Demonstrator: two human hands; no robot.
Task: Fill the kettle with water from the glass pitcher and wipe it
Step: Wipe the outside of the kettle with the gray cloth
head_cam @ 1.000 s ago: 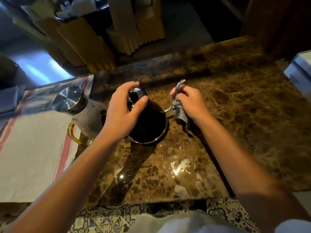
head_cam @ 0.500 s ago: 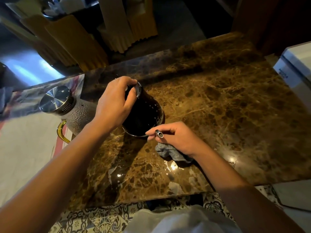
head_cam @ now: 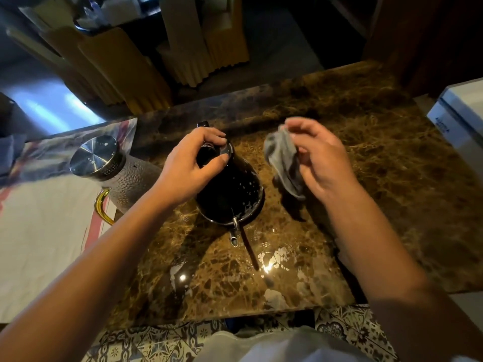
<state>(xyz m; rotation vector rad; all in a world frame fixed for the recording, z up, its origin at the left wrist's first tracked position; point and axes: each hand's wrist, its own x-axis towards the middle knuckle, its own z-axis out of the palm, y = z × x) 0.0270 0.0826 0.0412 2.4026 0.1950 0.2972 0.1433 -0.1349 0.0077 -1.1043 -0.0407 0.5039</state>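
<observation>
A black kettle (head_cam: pixel 232 194) stands on the brown marble counter (head_cam: pixel 366 184), its thin metal spout (head_cam: pixel 234 235) pointing toward me. My left hand (head_cam: pixel 193 165) grips the kettle's top around the lid. To the kettle's right, my right hand (head_cam: pixel 321 158) holds a grey cloth (head_cam: pixel 283 160) lifted off the counter, apart from the kettle. The textured glass pitcher (head_cam: pixel 125 178), with a steel lid (head_cam: pixel 95 155) and a gold handle (head_cam: pixel 102 205), stands just left of the kettle. Water drops speckle the kettle's side.
A white cloth with red stripes (head_cam: pixel 44 244) covers the counter's left part. A white box (head_cam: pixel 460 116) sits at the right edge. Yellow-covered chairs (head_cam: pixel 125 64) stand beyond the far edge. Wet patches (head_cam: pixel 277 259) glisten near the front edge.
The kettle has been turned, so its spout moved from the right side to facing me. My right hand left the spout and rose to the kettle's right with the cloth.
</observation>
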